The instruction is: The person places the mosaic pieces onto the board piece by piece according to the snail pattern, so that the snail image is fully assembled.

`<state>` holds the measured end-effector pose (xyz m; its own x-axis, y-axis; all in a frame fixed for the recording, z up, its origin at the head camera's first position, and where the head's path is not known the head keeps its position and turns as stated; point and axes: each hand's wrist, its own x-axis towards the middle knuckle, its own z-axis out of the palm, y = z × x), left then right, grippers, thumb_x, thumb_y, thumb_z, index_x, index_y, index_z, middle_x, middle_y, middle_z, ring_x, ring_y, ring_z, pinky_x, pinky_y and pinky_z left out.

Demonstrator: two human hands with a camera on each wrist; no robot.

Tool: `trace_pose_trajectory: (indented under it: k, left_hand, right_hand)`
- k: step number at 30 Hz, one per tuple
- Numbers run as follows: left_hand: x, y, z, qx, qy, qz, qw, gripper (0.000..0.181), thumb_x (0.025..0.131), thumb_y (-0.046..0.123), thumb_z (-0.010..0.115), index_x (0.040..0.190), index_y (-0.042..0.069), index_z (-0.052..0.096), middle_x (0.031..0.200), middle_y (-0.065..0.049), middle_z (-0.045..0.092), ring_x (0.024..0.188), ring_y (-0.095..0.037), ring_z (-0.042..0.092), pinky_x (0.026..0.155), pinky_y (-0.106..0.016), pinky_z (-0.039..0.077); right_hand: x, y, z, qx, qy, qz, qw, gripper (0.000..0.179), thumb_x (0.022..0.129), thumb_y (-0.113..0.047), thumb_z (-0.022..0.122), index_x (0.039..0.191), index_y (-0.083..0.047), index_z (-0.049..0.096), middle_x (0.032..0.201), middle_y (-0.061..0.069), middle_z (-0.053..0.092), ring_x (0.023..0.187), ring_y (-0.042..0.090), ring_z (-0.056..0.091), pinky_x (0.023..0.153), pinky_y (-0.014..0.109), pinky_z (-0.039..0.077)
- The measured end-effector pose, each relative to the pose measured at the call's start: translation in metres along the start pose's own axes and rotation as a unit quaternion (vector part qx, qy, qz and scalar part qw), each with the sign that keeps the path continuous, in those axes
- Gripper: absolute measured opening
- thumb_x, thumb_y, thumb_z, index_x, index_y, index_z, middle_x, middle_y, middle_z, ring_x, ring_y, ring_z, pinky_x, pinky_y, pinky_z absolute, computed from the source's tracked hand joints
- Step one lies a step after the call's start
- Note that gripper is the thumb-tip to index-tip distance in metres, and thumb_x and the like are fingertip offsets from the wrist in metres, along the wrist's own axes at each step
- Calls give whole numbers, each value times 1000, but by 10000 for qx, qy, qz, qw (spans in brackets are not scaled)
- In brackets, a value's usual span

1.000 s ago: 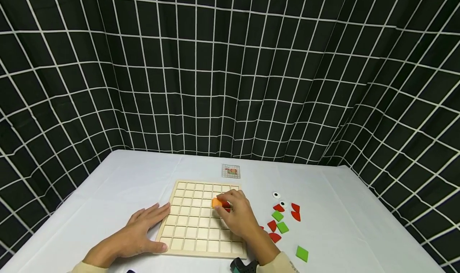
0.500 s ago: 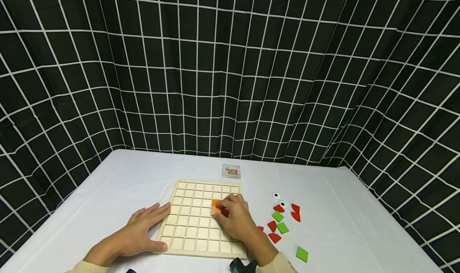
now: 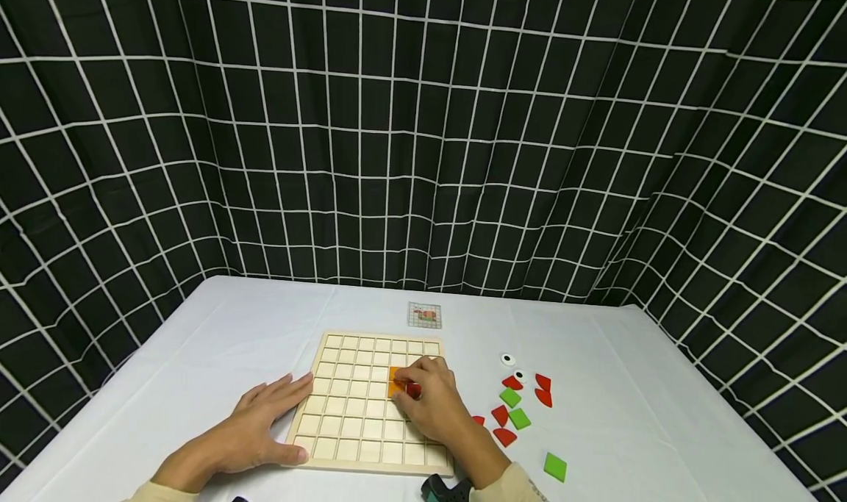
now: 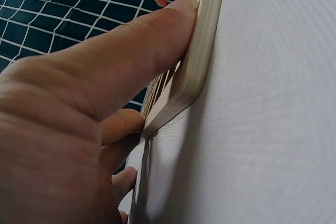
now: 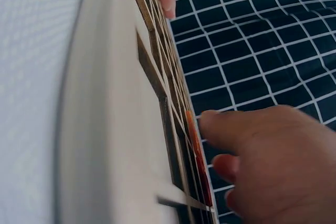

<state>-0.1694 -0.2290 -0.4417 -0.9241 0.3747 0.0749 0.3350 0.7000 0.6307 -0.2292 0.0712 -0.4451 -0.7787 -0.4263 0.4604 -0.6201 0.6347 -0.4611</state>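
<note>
The pale wooden grid board [image 3: 351,409] lies flat on the white table. My left hand [image 3: 254,425] rests at its left side with fingers straight and spread, the thumb [image 4: 173,24] on the rim near the front corner. Over the board's right half, my right hand [image 3: 433,403] has thumb and index finger around an orange square tile [image 3: 395,390], low in the grid. Another orange tile [image 3: 393,373] sits in the cell just behind it. Red pieces [image 3: 414,390] show to the right, partly hidden under my right hand.
Right of the board lie green square tiles [image 3: 520,418], several red quarter-round pieces [image 3: 505,437] and white eye discs [image 3: 507,359]. A small picture card [image 3: 425,315] lies behind the board. A dark object [image 3: 443,489] sits at the front edge, by the right sleeve.
My right hand has come down slightly toward the near side with the orange tile, now low in the grid. The orange tile behind it has come into sight. My left hand has stayed put.
</note>
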Motion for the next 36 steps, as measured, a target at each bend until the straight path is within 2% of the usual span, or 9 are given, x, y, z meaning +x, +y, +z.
trace_pose_trajectory:
  k: [8, 15, 19, 27, 36]
  left_hand:
    - [0, 0, 0, 19, -10, 34, 10000, 104, 66, 57, 77, 147, 3, 38, 154, -12, 31, 141, -43, 14, 106, -61, -2]
    - [0, 0, 0, -5, -44, 30, 10000, 104, 66, 56, 77, 147, 2, 38, 154, -12, 30, 141, -43, 14, 106, -61, -2]
    - [-1, 0, 0, -54, -44, 61, 10000, 104, 67, 56, 78, 146, 1, 39, 154, -13, 29, 140, -44, 13, 106, -62, -2]
    - [-2, 0, 0, -75, -15, 59, 10000, 104, 67, 55, 78, 146, 1, 39, 154, -13, 30, 141, -43, 13, 106, -62, -2]
    - [-2, -1, 0, -53, 0, 102, 9999, 104, 66, 56, 77, 146, 1, 39, 154, -13, 30, 140, -43, 14, 106, -61, -1]
  right_hand:
    - [3, -7, -15, 606, 332, 370, 9969, 26, 85, -14, 74, 109, -6, 72, 98, 0, 61, 89, 16, 45, 72, 34, 42]
    - [5, -11, -37, 852, 719, 569, 9921, 27, 83, -10, 75, 110, -8, 72, 100, 0, 62, 96, 18, 49, 80, 44, 47]
    - [5, -12, -52, 850, 954, 604, 9900, 27, 83, -8, 75, 110, -9, 72, 99, 1, 62, 97, 21, 51, 81, 47, 47]
    - [1, -11, -87, 793, 1534, 363, 9843, 29, 81, 0, 75, 108, -10, 73, 97, -3, 63, 96, 18, 52, 81, 43, 46]
    - [-14, 2, -123, 727, 1831, 392, 9796, 28, 82, 5, 70, 108, -6, 71, 103, 1, 65, 96, 17, 50, 78, 45, 43]
